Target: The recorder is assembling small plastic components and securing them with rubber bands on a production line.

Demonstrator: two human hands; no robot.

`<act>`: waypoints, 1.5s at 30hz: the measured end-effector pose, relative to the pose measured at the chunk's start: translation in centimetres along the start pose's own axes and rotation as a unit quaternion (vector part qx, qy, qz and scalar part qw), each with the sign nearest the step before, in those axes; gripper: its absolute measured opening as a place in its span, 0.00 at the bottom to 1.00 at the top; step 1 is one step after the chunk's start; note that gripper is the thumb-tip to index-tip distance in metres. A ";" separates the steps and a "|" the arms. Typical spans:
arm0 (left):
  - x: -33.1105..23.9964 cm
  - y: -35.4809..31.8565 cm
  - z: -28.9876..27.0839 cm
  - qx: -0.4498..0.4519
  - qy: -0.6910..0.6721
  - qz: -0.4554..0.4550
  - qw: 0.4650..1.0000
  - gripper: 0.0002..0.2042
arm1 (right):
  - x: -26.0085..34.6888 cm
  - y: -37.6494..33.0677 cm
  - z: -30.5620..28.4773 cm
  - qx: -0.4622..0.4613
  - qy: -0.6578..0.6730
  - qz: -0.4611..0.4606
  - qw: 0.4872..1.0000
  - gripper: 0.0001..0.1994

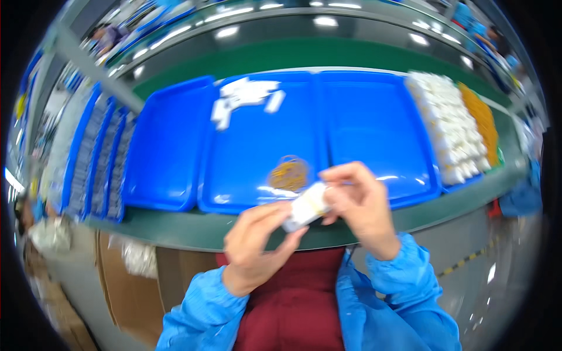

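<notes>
Above the bench's near edge, my left hand grips a small white oblong piece by its lower left end, thumb below and fingers above. My right hand closes its thumb and fingers on the upper right end of the same piece. A faint yellowish strip crosses the piece there; blur hides whether it is a band. Just beyond my hands, a heap of thin brownish-yellow rubber bands lies in the middle blue tray. Several loose white pieces are scattered at that tray's far left.
Blue trays flank the middle one, at left and right. Rows of white bundles and an orange-yellow pile fill the right end. Filled blue trays stand at far left. Below the green bench is a cardboard box.
</notes>
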State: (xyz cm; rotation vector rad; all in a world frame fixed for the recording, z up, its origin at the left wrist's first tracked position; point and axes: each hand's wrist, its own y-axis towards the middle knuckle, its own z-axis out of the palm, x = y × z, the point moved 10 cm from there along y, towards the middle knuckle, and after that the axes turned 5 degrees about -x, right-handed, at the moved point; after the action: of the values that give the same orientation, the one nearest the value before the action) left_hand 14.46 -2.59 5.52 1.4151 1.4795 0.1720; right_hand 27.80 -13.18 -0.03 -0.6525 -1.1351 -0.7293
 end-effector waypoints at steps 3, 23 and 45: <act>0.3 -0.4 -0.3 0.026 0.010 -0.037 0.999 0.23 | 1.3 -0.6 0.1 0.035 -0.014 -0.058 0.998 0.17; -0.2 1.7 0.0 0.150 0.141 -0.004 0.979 0.22 | 12.8 -16.4 -37.4 -0.616 -0.285 -0.359 0.641 0.11; -5.3 2.5 4.3 0.203 0.205 0.061 0.955 0.21 | 16.5 -1.4 -39.0 -0.339 -0.668 -0.187 0.636 0.17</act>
State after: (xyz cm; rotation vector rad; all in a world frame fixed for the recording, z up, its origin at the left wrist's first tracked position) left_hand 17.98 -8.31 8.21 1.8880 1.8407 0.2603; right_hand 52.58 -47.26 4.40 -1.8114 -2.4530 -1.0470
